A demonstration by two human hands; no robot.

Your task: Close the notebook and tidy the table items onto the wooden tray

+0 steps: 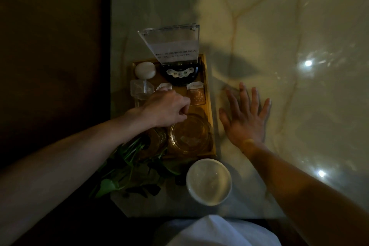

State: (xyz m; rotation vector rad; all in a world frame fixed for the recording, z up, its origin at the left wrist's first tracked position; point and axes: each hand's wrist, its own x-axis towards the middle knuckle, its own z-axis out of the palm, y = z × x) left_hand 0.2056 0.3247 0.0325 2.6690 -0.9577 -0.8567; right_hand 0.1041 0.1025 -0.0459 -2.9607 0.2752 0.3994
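Setting: dim room, view looking straight down on a pale marble table (279,26) with tan veins.
Wooden tray (209,106): long and narrow, lying at the left part of the table, its long side running from 12 to 6 o'clock.
Tray, far end: a clear acrylic sign stand (171,46) at 12 o'clock, over a black control unit (179,75); a white oval soap (145,70) at 11 o'clock.
Tray, middle: a clear wrapped packet (139,90) on the left, an orange sachet (196,94) on the right.
Tray, near end: a round glass ashtray (189,136), and a smaller glass piece (155,140) at its 9 o'clock.
Left hand (165,109): over the tray's middle, fingers curled under with tips pinched together near a small white packet (164,87); whether it actually holds anything cannot be told.
Right hand (246,116): flat on the bare marble, fingers spread and straight, holding nothing, just beside the tray at its 3 o'clock.
Off the tray: green leaves (123,168) at its 7 o'clock; a white cup (208,181) at 6 o'clock.
Notebook: not seen.
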